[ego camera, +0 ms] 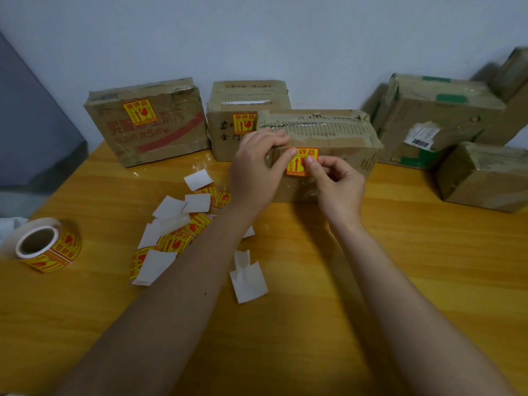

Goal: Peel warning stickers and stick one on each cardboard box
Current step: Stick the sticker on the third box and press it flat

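Sticker [302, 161] is on front of centre box [337, 155], mid table [300, 295]. Left hand [254, 170] grips box top w/ thumb on sticker; right hand [337, 187], fingers curled, presses it.

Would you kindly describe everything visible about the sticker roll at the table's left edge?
The sticker roll lies on its side on the wooden table, its pale core opening facing the camera's left. Yellow warning stickers with red print wrap its outside on whitish backing. Neither hand touches it; loose stickers and peeled backings lie apart to its right.
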